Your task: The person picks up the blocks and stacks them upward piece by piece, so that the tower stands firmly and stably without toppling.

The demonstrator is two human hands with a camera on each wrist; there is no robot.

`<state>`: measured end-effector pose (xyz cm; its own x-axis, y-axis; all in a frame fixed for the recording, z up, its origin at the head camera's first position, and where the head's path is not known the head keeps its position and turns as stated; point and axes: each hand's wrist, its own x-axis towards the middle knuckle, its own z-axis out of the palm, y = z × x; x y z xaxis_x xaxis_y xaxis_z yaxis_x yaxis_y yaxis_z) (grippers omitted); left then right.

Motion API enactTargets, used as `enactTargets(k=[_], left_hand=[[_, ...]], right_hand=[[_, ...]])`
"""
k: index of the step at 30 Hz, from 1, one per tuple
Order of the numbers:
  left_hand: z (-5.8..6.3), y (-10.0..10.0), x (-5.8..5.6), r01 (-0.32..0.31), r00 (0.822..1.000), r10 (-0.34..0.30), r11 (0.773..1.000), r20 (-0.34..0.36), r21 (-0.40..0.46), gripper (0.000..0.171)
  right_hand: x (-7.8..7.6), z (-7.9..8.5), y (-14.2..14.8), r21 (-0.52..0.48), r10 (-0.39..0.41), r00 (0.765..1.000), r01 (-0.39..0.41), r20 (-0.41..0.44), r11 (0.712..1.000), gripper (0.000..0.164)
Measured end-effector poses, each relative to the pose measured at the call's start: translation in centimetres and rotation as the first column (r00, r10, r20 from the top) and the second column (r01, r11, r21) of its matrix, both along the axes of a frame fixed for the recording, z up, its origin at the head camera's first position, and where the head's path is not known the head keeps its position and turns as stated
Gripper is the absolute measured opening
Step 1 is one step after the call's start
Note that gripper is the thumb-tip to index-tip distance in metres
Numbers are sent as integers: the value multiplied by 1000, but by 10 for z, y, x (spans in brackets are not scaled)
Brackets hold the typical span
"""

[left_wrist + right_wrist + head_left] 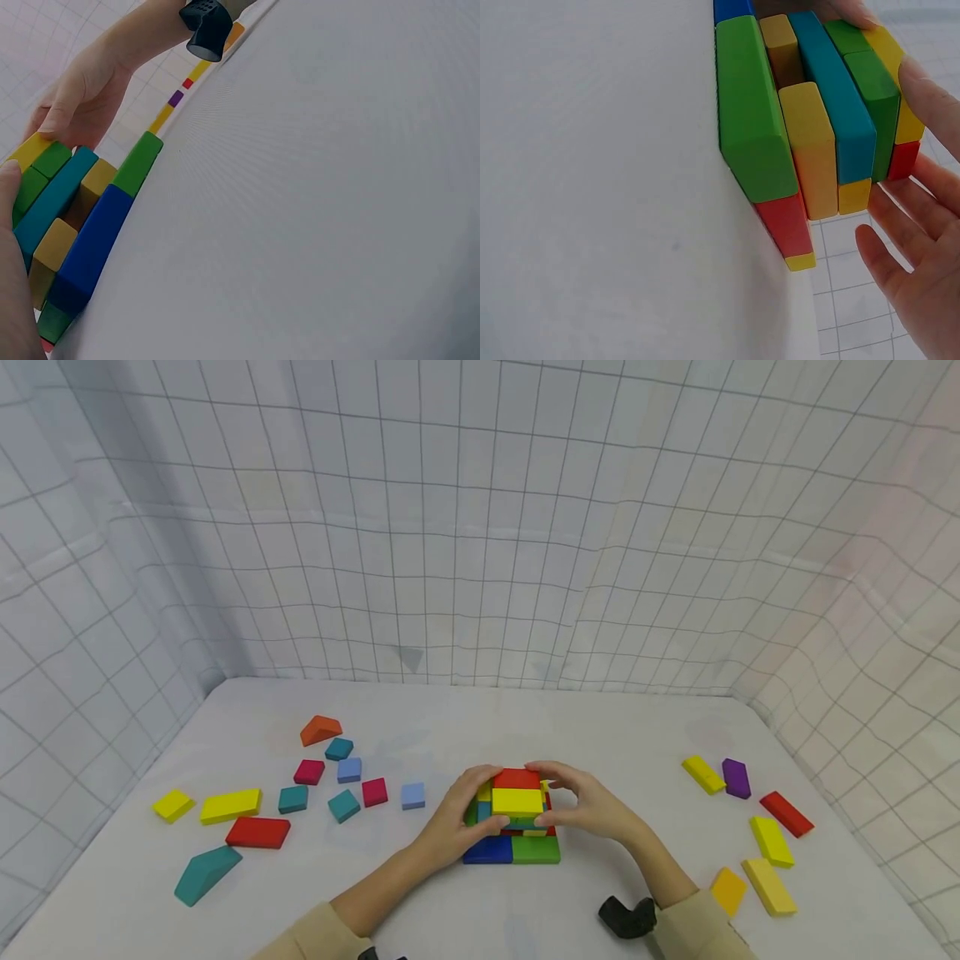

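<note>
A layered stack of wooden blocks stands before me, topped by a red block (517, 778) and a yellow block (516, 802) lying side by side. My left hand (453, 822) holds the top layer from the left, its thumb at the yellow block's front and its fingers reaching to the back. From the right, my right hand (594, 803) grips the same layer between thumb and fingers. Beneath come green blocks (874, 94), a long teal block (56, 202) and tan blocks (810, 142). A blue block (487, 850) and a green block (536, 851) form the base's front.
Loose blocks lie to the left, including a red block (258, 832), a teal block (204, 872) and an orange block (321, 729). On the right are several more, among them a purple block (737, 777) and a red block (787, 814). Gridded white curtains (480, 527) surround the table.
</note>
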<state>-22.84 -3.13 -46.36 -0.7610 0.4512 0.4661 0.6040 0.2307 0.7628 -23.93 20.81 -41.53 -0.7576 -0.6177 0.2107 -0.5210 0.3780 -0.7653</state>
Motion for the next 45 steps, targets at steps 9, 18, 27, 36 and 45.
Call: enactTargets(k=[9,18,27,36,45], left_hand=[[-3,1,-1,5,1000,-5,1000,8,12,59],[-3,-2,-1,-8,999,7,1000,36,21,60],[-3,-1,-1,-4,999,2,1000,47,23,60],[-3,0,-1,-4,998,2,1000,64,24,60],[-5,0,-1,-12,998,10,1000,66,24,59]], right_hand=[[3,4,2,36,-10,1000,10,-8,999,63],[-4,40,92,20,-337,927,345,-163,939,59],[5,18,190,233,-614,777,628,-137,743,53],[3,-15,209,358,-677,728,663,-104,658,53],[1,-18,202,331,-669,721,685,-180,649,42]])
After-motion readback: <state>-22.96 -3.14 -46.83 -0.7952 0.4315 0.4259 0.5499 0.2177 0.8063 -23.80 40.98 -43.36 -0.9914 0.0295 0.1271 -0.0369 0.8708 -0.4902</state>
